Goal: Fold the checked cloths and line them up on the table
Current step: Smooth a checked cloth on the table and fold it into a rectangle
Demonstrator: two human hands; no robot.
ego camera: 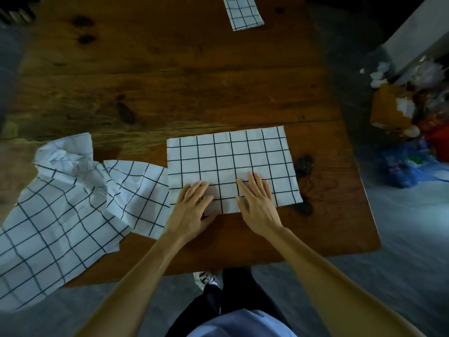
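A white cloth with a black check [230, 161] lies flat as a rectangle near the table's front edge. My left hand [192, 205] and my right hand [257, 203] rest palm down on its near edge, fingers spread, holding nothing. A crumpled pile of unfolded checked cloths [68, 203] lies to the left and hangs over the table's front left corner. A small folded checked cloth [244, 13] sits at the far edge of the table.
The dark wooden table [170, 81] ends close on the right and near sides. On the grey floor to the right lie a cardboard box [388, 110], a blue plastic bag [410, 164] and other litter. My legs and a shoe [205, 279] stand below the table's near edge.
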